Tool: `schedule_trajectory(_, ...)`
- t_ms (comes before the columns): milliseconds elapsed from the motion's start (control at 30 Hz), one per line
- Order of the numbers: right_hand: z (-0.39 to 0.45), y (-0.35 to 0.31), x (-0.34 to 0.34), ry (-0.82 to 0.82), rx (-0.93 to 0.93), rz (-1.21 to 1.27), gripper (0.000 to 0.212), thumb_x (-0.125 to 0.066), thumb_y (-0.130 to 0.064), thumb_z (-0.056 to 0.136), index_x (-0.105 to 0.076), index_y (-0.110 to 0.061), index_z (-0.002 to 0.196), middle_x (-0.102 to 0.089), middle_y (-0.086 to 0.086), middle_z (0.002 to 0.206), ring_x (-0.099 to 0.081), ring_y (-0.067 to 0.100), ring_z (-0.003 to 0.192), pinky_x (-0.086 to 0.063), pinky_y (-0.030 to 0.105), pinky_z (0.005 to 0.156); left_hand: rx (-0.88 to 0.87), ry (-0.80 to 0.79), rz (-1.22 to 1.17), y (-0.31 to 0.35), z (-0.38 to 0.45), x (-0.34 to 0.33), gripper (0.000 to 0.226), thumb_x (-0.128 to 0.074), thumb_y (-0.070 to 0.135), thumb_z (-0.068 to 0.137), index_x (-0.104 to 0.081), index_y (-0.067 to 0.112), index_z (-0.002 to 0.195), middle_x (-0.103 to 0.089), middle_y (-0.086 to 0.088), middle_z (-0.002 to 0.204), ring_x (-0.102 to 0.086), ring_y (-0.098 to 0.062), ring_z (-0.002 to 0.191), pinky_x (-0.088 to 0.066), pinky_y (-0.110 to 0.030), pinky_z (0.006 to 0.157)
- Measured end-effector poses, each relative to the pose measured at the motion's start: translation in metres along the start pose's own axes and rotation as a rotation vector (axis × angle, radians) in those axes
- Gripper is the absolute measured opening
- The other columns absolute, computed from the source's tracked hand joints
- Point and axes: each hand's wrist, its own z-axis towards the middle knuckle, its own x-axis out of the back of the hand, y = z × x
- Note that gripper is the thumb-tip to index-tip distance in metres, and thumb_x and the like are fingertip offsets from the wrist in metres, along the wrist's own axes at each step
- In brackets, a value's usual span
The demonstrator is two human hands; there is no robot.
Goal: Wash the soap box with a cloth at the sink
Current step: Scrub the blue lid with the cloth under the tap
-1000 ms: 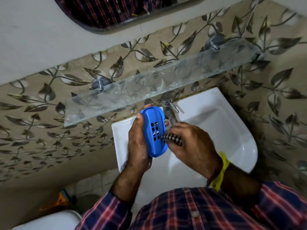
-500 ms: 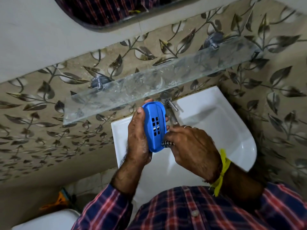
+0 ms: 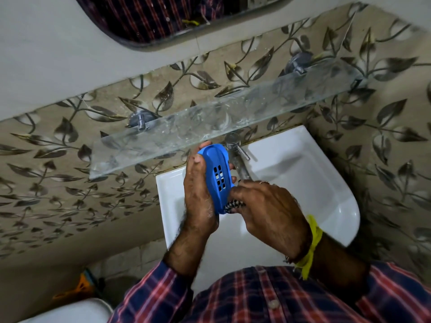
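- I judge the step in hand to be the scrubbing itself: the soap box [image 3: 218,177] is up over the sink [image 3: 303,173], just in front of the tap [image 3: 236,155], with the cloth [image 3: 233,206] pressed to its lower end.
- My left hand [image 3: 198,194] grasps the soap box, thumb along its near edge and fingertips showing past the far side, holding it on edge with the slotted face turned toward me.
- My right hand [image 3: 268,213] is clenched around the cloth; only a small bunch of its black-and-white check pokes out between the fingers and the box, touching the box's lower rim.
- The next move, as I read it, calls for working the cloth along the face and rim while the left hand keeps the box steady, turning it to reach the side I cannot see.
- I cannot tell whether water is running from the tap.
- The soap box is bright blue plastic, oval, with a raised rim and a block of small rectangular drain slots in the middle.
- Its surface looks smooth and slightly glossy; I see no obvious soap residue, though the lower end is hidden by the cloth and fingers.
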Motion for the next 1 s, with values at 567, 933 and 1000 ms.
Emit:
schedule_trajectory(567,0.005,-0.003,-0.001,0.061,0.145,0.166,0.017,-0.069,-0.018,0.079,-0.060,-0.029,0.089,-0.067,-0.011,0.089,-0.062,0.012,0.079,-0.047,0.025,0.060,0.110,0.034,-0.057,-0.008,-0.003,0.002,0.072,-0.051,0.069,0.086,-0.062,0.016,0.132,-0.064,-0.027,0.109,-0.063,-0.037,0.095,-0.051,-0.053,0.089)
schedule_trajectory(933,0.037,0.003,0.005,0.442,-0.082,0.342,0.011,-0.072,-0.015,0.082,-0.067,-0.017,0.091,-0.069,-0.004,0.092,-0.064,0.018,0.085,-0.055,0.036,0.072,-0.045,-0.120,0.209,-0.017,-0.019,0.000,0.083,-0.044,0.082,0.084,-0.057,0.018,0.136,-0.073,-0.007,0.123,-0.071,-0.024,0.111,-0.058,-0.033,0.086)
schedule_trajectory(1000,0.043,0.007,0.006,0.456,-0.097,0.330,0.010,-0.073,-0.019,0.083,-0.067,-0.019,0.091,-0.069,-0.006,0.090,-0.063,0.016,0.084,-0.055,0.035,0.071,-0.059,-0.117,0.223,-0.018,-0.020,0.000,0.082,-0.047,0.079,0.086,-0.054,0.015,0.138,-0.074,-0.002,0.118,-0.073,-0.018,0.104,-0.058,-0.026,0.079)
